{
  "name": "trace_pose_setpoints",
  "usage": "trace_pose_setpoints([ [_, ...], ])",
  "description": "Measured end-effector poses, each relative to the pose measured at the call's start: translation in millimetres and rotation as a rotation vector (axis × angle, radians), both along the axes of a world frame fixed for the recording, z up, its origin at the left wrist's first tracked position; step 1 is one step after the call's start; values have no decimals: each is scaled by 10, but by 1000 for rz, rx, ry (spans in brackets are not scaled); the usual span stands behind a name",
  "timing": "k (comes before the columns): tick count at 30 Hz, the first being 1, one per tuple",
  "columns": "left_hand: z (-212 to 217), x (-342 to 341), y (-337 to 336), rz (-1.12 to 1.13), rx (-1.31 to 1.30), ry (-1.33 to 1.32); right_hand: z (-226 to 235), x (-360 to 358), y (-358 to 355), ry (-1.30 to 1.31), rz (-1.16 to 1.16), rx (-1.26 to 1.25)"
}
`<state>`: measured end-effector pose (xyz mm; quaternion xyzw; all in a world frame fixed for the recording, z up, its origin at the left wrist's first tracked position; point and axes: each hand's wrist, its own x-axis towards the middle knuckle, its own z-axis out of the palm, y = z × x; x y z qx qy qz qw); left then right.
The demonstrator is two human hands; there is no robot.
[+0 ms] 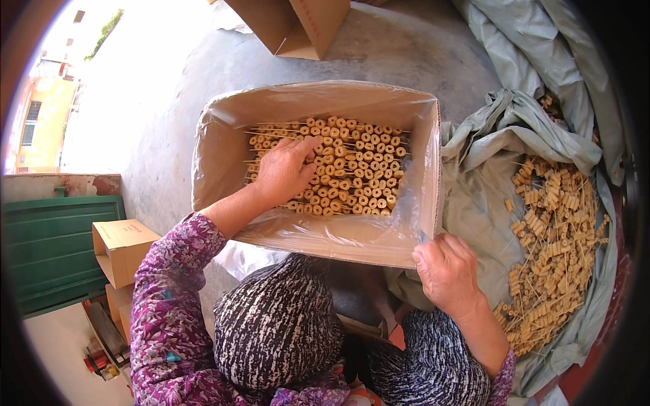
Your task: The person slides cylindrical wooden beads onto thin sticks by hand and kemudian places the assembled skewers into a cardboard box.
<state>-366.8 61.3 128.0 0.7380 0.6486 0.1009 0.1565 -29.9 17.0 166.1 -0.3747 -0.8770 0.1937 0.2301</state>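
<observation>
An open cardboard box (271, 233) lined with clear plastic sits in front of my knees. Inside lie rows of wooden skewers threaded with tan ring-shaped pieces (359, 162), ring ends facing up. My left hand (288, 169) reaches in over the box's left side and rests on the rings, thumb and fingers apart; the fingertips are partly hidden. At the near right corner, my right hand (447, 271) is closed on the edge of the box, thumb on the outside.
To the right, a grey-green tarp (477, 210) holds a loose heap of similar skewers (555, 243). Another open carton (288, 27) stands on the concrete floor beyond the box. At left are a smaller carton (125, 247) and a green panel (57, 237).
</observation>
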Motion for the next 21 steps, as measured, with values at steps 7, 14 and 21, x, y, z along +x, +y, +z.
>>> trace_pose_setpoints([
  [7,-31,125,375,209,-200,179,85,18,-76,5,-34,-49],
  [14,-66,-135,474,195,-215,42,262,178,-322,232,-181,-314],
  [21,203,-73,661,122,-107,-222,97,1224,-579,49,-574,-326],
])
